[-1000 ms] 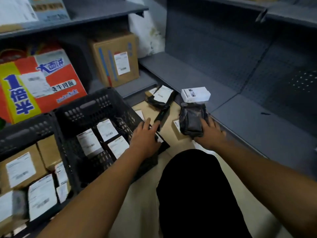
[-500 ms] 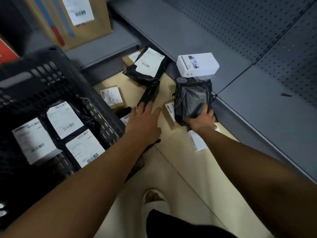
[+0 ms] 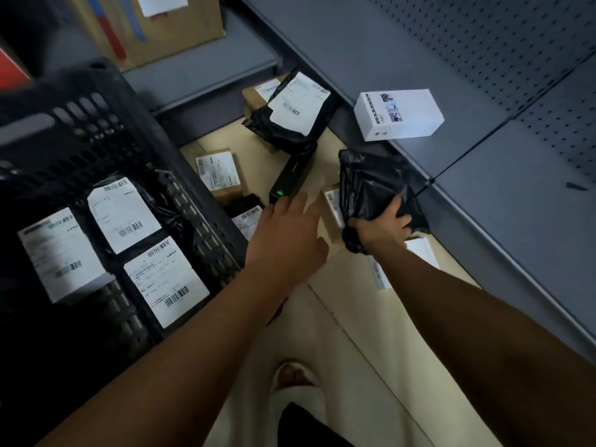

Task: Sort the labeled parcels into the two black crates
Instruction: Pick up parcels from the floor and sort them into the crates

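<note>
My right hand grips a crumpled black plastic parcel by its lower end, lifted just above the floor beside the grey shelf. My left hand reaches forward with straight fingers, its fingertips at the near end of a long black box with a green mark. A black crate on the left holds several black parcels with white labels. On the floor lie a small brown labeled box, a black bag with a white label and a small box partly under the held parcel.
A white carton sits on the low grey shelf to the right. A brown cardboard box stands on the back shelf. White parcels lie by my right wrist. My foot is on the beige floor below.
The view has dipped and drawn closer. My right hand has raised the black parcel slightly, and my left hand has slid forward to the long black box.
</note>
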Available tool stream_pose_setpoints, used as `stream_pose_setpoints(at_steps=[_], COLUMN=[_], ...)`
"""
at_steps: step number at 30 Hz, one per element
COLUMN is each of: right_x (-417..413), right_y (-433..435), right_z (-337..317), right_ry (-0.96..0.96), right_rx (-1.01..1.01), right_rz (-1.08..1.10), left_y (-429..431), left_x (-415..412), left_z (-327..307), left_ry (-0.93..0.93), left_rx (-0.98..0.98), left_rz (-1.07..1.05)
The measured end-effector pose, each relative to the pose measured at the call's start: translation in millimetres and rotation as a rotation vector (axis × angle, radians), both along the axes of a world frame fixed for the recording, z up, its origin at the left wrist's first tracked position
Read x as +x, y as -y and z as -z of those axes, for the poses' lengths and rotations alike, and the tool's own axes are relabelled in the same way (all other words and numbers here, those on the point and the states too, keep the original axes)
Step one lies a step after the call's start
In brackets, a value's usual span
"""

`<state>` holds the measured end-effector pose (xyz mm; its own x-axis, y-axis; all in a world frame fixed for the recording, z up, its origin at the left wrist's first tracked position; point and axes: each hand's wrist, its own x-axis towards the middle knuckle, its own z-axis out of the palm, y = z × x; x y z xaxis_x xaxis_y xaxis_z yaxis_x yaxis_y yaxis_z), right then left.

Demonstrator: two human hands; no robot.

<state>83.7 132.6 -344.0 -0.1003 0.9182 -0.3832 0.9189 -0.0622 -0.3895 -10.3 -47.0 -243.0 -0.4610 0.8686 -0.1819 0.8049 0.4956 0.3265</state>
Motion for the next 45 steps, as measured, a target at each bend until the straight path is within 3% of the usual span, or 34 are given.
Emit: stream_pose_setpoints(at_steps=[5, 11, 19, 24, 27, 32, 39, 42, 45], right_x=[5.9, -21.9, -26.9, 0.3, 16.6, 29.7, 7.2, -5.6, -17.7], right_y=[39.9, 106.0, 266.9, 334.2, 363.5, 405.8, 434.1, 434.5, 427.7], right_z=[-63.1, -203.3, -359.8, -381.9, -377.9, -376.7, -373.7, -367.3, -360.2], right_ry=[-0.160, -0.590, -0.877, -0.974, -1.032, -1.100, -0.963, -0.865, -0.835], right_rx=[-0.046, -0.171, -0.757, -1.038, -1.243, -1.499, -1.471, -1.339, -1.097], right_rz=[-0.114, -0.328, -0.495, -0.437, -0.357, -0.473, -0.537, -0.561, -0.549], left_y=[22.0, 131.8, 340.0, 399.7, 421.2, 443.3, 454.6, 455.3, 456.3], left_x=[-2.1, -25.7, -4.3, 7.4, 21.9, 28.6, 19.1, 14.5, 5.1], left_z=[-38.9, -136.0, -223.0, -239.8, -239.2, -234.0, -236.4, -240.1, -239.5], left_ry=[0.355, 0.470, 0.752, 0.972, 1.094, 1.260, 1.412, 1.403, 1.274], left_rx=[0.387, 0.575, 0.686, 0.913, 0.889, 0.948, 1.124, 1.115, 1.127], left_rz=[-0.153, -0.512, -0.956, -0.984, -0.994, -0.955, -0.929, -0.940, -0.962])
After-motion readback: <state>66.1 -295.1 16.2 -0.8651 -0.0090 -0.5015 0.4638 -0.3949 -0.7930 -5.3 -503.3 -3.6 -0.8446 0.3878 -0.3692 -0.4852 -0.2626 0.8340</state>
